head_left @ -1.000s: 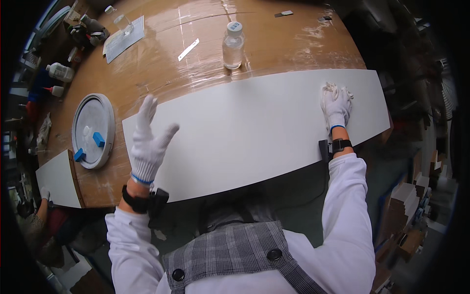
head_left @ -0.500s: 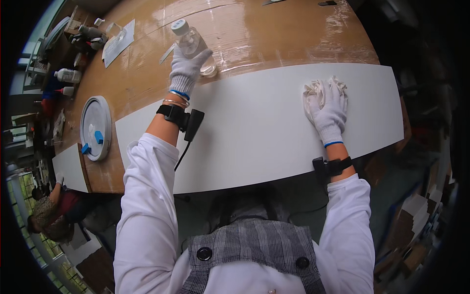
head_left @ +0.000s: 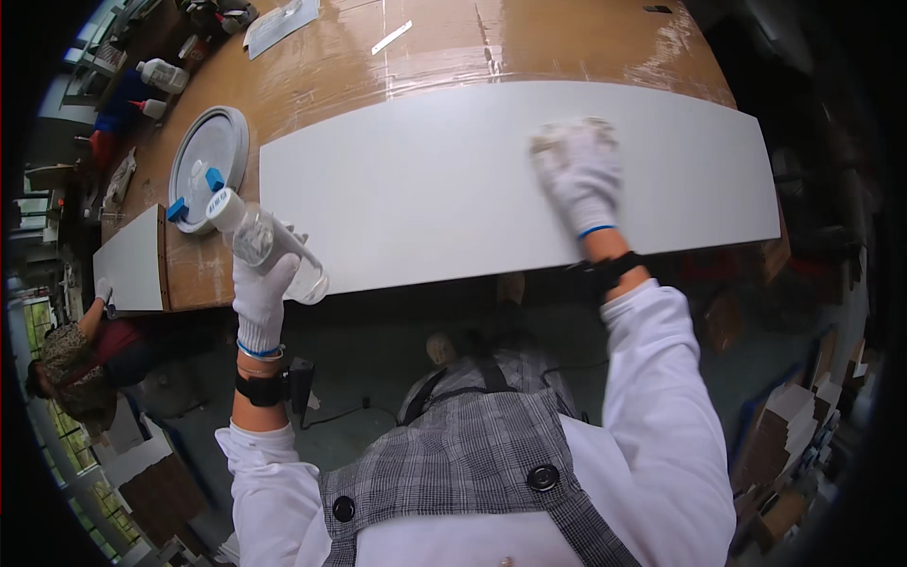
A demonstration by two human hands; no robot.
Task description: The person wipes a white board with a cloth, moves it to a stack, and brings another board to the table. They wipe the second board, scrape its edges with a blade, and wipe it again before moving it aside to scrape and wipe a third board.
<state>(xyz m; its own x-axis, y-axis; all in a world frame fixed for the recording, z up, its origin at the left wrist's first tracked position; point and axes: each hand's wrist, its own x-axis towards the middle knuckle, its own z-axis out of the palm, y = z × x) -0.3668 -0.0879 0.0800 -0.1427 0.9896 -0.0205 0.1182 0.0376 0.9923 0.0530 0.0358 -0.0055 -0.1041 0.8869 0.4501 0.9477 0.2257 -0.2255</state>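
A clear plastic bottle [head_left: 253, 238] with a white cap is gripped in my left hand [head_left: 266, 288], which wears a white knit glove. The bottle tilts with its cap toward the upper left, at the near left edge of the long white panel [head_left: 425, 189]. Some clear liquid seems to be inside, though I cannot tell how much. On the right half of the panel, my gloved right hand [head_left: 584, 180] presses a crumpled off-white cloth [head_left: 567, 134] against the surface, slightly smeared by motion.
Left of the panel lies a round grey lid [head_left: 238, 128] with blue blocks [head_left: 215, 178] on it. White bottles [head_left: 162, 76] stand along the table's left side. A white strip [head_left: 391, 38] rests at the back. At far left, another person [head_left: 71, 359] works at a smaller white panel [head_left: 132, 265].
My left hand has carried the bottle from the back of the table down and left to the panel's near edge. My right hand has moved the cloth leftward over the panel.
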